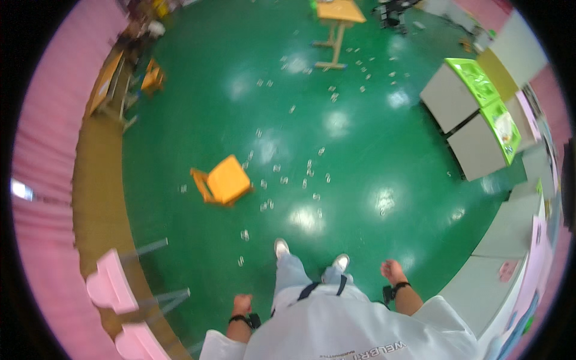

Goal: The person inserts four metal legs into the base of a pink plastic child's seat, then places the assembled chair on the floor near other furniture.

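At my left side hangs my left hand (243, 303), its fingers curled closed with nothing visible in them. My right hand (393, 271) is held out at the right, also loosely closed, and I see no object in it. Each wrist wears a black band with a small dark device on it. Neither hand touches anything. The nearest furniture to my left hand is a pink chair (114, 285) with metal legs. Ahead on the left stands a small orange chair (228, 180). Many small pale loop-shaped pieces (276, 168) lie scattered over the green floor (198, 120).
Grey cabinets with bright green trays (474, 78) stand at the right, beside low white cabinets (504, 231). A wooden-topped table (342, 11) is at the far end. Along the left are another table (108, 84), a small orange chair (152, 77) and pink curtains (48, 138).
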Demonstrator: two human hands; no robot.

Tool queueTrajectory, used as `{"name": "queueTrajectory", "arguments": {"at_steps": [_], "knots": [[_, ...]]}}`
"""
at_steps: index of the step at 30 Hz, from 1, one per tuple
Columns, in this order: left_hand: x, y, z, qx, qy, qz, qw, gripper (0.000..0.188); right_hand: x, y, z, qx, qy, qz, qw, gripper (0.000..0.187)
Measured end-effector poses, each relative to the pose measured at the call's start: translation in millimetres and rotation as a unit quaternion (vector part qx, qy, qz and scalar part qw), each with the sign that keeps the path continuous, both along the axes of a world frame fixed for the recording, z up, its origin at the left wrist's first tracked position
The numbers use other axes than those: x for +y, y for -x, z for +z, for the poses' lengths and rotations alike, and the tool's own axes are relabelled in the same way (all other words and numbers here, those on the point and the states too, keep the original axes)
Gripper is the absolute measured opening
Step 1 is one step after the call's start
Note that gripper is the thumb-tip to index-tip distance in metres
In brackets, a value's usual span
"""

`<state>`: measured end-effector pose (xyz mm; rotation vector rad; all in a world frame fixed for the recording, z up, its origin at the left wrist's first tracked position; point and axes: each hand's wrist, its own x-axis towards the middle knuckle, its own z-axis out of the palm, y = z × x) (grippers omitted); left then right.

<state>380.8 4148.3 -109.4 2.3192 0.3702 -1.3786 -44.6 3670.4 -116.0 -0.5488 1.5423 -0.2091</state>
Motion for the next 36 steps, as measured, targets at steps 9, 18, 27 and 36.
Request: {"name": "queueTrajectory", "arguments": {"at_steps": [9,18,27,36], "knots": [[-75,-239,-17,-0.211,0.109,-0.06,0.97,0.012,90,-32,51,-0.032,0.061,-0.265,0.962,0.037],[-288,-279,89,-0.065,0.366,0.033,0.928,0.021,82,-69,91,-0.214,0.159,-0.448,0.854,0.02],[-228,-220,40,-0.029,0.192,0.019,0.981,0.019,-44,-86,94,-0.196,0.099,-0.327,0.919,0.011],[-94,-217,17,-0.106,0.042,0.157,0.981,0.026,-118,-152,61,-0.152,0.04,-0.191,0.969,0.015]]}}
